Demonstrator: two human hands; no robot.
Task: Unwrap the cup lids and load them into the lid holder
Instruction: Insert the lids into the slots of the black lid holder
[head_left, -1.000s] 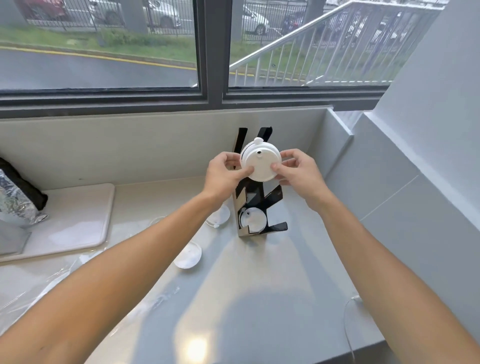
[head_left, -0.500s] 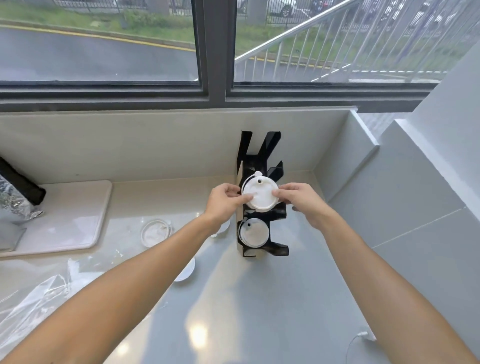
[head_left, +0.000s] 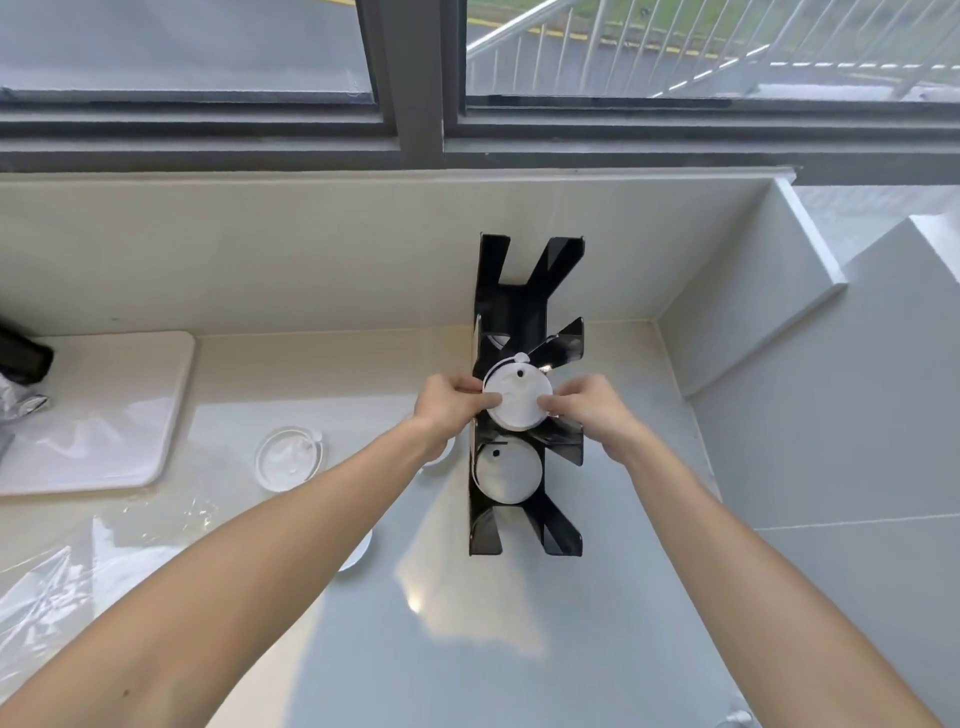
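- The pale stone counter (head_left: 519, 649) carries a tall black slotted lid holder (head_left: 524, 312) near its far right corner, against the back wall.
- Left hand (head_left: 451, 410) and right hand (head_left: 589, 410) pinch opposite rims of a round white plastic cup lid (head_left: 518, 397) — held over the holder's middle slot, above a seated white lid (head_left: 506, 470).
- I'd keep it level and lower both sides together — a tilted lid probably jams.

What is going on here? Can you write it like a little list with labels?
Hands: left hand and right hand pinch one white lid
Where: over the black lid holder
Already loaded: another lid in the slot below
Loose on counter: clear lid
Also there: plastic wrap, white mat
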